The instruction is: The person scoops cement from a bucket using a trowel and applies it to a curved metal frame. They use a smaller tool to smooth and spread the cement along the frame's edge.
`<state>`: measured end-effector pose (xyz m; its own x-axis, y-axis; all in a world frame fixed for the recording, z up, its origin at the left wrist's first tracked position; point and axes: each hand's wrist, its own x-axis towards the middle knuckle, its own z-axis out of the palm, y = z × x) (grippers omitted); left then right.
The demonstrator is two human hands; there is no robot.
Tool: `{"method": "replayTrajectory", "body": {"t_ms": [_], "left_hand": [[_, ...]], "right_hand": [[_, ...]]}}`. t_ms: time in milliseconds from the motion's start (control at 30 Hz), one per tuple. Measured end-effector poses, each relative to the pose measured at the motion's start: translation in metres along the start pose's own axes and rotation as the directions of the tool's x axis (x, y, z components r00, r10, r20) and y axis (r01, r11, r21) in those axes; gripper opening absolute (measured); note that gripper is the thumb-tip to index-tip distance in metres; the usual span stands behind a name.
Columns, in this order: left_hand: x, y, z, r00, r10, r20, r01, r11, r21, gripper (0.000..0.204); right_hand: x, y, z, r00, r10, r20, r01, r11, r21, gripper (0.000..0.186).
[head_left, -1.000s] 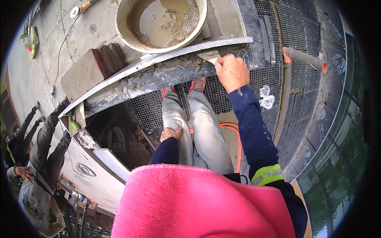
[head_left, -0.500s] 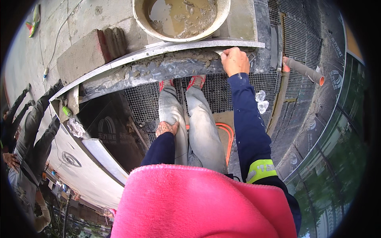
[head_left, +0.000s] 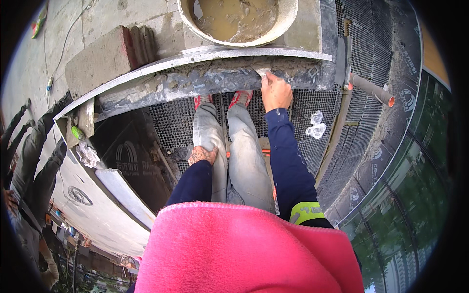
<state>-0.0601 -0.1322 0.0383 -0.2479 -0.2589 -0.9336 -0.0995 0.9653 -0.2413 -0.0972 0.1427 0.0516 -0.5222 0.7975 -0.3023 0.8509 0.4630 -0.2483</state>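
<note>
Right hand [head_left: 276,92] is closed around a small trowel [head_left: 262,73], mostly hidden, its pale blade pressed on the mortar bed [head_left: 220,78] beneath the metal straightedge [head_left: 234,53]. Left hand [head_left: 202,155] rests flat and empty on the thigh. Judged: mortar is wet, heavy and gritty, best worked by blade only. Tub [head_left: 288,17] above holds soupy brown mix; mesh decking [head_left: 171,122] underfoot.

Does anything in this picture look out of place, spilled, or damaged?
A crumpled clear plastic wrapper lies loose on the metal grating, right of the right hand. Grey mortar is smeared unevenly along the ledge that this hand touches. The left hand rests on the knee.
</note>
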Motion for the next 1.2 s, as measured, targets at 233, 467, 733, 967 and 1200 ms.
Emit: {"method": "replayTrajectory", "body": {"t_ms": [233, 467, 733, 967, 1200], "left_hand": [[0.008, -0.016, 0.003, 0.999, 0.002, 0.039, -0.002, 1.000, 0.004, 0.083], [0.007, -0.019, 0.009, 0.999, 0.022, -0.047, -0.023, 1.000, -0.015, 0.075], [0.012, -0.024, 0.012, 0.998, 0.068, -0.015, -0.069, 0.997, -0.046, 0.078], [0.012, -0.019, 0.005, 0.998, 0.056, 0.034, -0.053, 0.995, -0.089, 0.078], [0.010, -0.023, 0.001, 0.999, 0.019, 0.029, -0.017, 0.997, -0.082, 0.078]], "right_hand": [[0.021, -0.053, -0.082, 0.983, 0.013, 0.181, 0.012, 0.991, -0.134, 0.017], [0.025, -0.046, -0.052, 0.981, 0.025, 0.194, -0.006, 0.995, -0.100, 0.015], [0.030, -0.048, -0.042, 0.968, -0.087, 0.238, 0.108, 0.991, -0.080, 0.021], [-0.004, -0.058, -0.001, 0.975, -0.046, 0.219, 0.049, 0.999, -0.007, 0.025], [-0.001, -0.081, -0.016, 0.966, -0.040, 0.254, 0.045, 0.999, -0.013, 0.023]]}}
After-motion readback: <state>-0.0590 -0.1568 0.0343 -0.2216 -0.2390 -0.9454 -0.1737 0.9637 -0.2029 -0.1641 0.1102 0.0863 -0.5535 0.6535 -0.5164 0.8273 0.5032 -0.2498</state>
